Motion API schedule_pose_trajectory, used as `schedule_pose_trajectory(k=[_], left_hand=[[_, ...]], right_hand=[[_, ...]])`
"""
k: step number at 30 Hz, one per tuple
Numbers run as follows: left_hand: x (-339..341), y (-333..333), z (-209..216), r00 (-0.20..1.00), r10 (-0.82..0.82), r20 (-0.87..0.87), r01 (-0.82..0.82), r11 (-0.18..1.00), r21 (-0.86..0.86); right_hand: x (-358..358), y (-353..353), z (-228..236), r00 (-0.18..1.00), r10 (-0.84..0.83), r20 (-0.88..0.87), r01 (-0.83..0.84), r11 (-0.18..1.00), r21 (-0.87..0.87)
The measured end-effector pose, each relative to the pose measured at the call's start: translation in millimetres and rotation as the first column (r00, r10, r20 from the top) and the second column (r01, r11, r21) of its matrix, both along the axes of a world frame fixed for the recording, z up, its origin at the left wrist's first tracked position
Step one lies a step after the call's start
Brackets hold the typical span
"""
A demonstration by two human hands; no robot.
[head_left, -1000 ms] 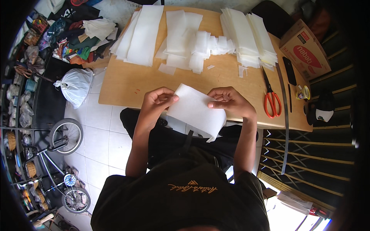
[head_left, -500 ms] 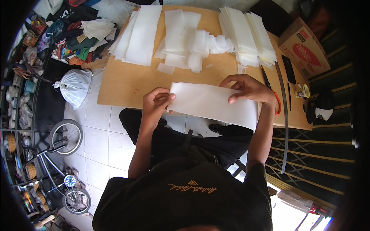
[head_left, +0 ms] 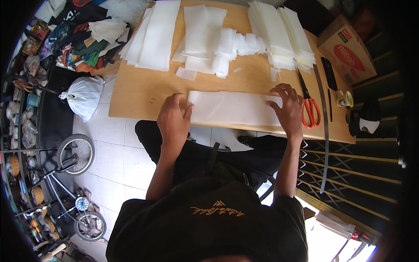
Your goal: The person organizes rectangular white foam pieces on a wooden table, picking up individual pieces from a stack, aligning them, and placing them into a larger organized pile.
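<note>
A long white sheet strip [head_left: 231, 109] lies flat along the near edge of the wooden table [head_left: 135, 94]. At its left end is my left hand [head_left: 173, 122], fingers curved and thumb apart, the thumb tip touching or just beside the strip's edge. Over the right end arches my right hand [head_left: 289, 111], its thumb and fingers spread apart on or just above the sheet. Neither hand is closed around anything. Orange-handled scissors [head_left: 310, 111] rest just right of my right hand.
Stacks of translucent white strips [head_left: 159, 37] and more strips [head_left: 275, 39] line the table's far side, with small cut pieces [head_left: 224, 48] between. A long metal ruler [head_left: 325, 131] overhangs the right edge, near a black phone-like object [head_left: 328, 73], a small yellow cup [head_left: 346, 99] and a cardboard box [head_left: 347, 50].
The strip, earlier raised between my hands, now lies flat on the table. My left hand has loosened from its left end. The right hand has shifted, uncovering the scissors' handles.
</note>
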State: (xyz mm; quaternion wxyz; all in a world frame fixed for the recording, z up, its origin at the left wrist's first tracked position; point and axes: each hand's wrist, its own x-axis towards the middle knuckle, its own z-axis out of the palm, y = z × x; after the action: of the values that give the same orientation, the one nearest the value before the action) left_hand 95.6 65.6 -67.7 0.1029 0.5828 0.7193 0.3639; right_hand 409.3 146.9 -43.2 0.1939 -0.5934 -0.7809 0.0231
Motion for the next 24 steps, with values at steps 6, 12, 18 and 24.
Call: schedule_pose_trajectory(k=[6, 12, 18, 24], left_hand=[[41, 2, -3, 0.939, -0.246, -0.242, 0.267, 0.962, 0.059], [37, 4, -21, 0.853, -0.36, -0.379, 0.352, 0.931, -0.094], [33, 2, -18, 0.888, -0.347, -0.301, 0.334, 0.938, -0.096], [22, -5, -30, 0.897, -0.234, -0.376, 0.207, 0.972, -0.112]], right_hand=[[-55, -52, -21, 0.995, 0.074, 0.069, -0.08, 0.993, 0.086], [-55, -64, -34, 0.992, 0.041, 0.117, -0.041, 0.999, -0.002], [-35, -67, -30, 0.99, -0.045, 0.131, 0.047, 0.999, -0.009], [-37, -71, -34, 0.989, -0.064, 0.137, 0.063, 0.998, 0.006]])
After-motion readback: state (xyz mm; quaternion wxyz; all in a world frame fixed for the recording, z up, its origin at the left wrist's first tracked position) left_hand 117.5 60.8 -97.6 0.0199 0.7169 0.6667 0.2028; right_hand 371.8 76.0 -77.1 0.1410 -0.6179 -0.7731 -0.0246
